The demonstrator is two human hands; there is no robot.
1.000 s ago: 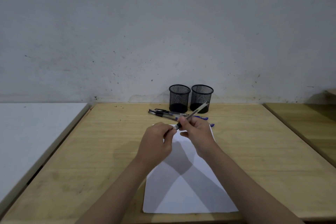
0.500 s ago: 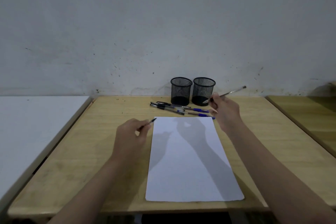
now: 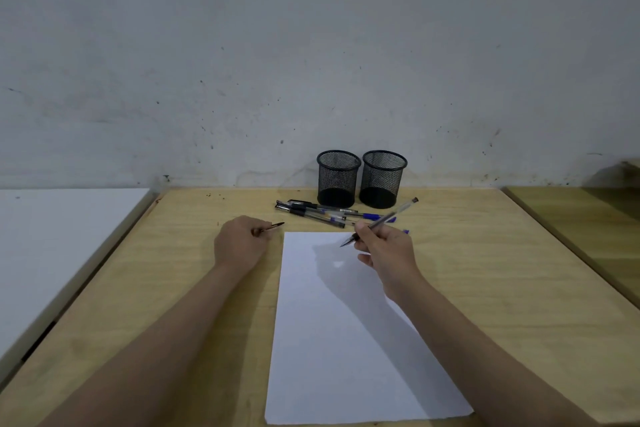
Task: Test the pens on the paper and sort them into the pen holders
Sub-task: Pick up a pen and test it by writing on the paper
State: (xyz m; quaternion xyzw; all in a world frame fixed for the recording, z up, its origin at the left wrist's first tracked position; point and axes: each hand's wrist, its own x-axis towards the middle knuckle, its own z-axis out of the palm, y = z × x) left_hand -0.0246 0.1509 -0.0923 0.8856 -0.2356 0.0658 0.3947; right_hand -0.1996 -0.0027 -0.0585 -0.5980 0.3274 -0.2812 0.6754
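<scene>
A white sheet of paper [image 3: 332, 340] lies lengthwise on the wooden table [image 3: 502, 281]. My right hand [image 3: 386, 250] grips an uncapped clear pen [image 3: 398, 213] above the paper's far end, tip pointing down-left just over the sheet. My left hand [image 3: 239, 243] rests on the table left of the paper and pinches the pen's dark cap [image 3: 273, 227]. Several more pens [image 3: 318, 211], black and blue, lie in a loose pile beyond the paper. Two black mesh pen holders [image 3: 337, 178] [image 3: 382, 178] stand side by side against the wall.
A white surface [image 3: 52, 246] adjoins the table on the left, with a gap between them. Another wooden table [image 3: 588, 218] sits at the right. A grey wall [image 3: 311, 62] runs right behind the holders.
My hands pulled the cap off the pen and drew apart. My right hand swung out right, then came back down over the paper's far end; my left hand settled beside the paper.
</scene>
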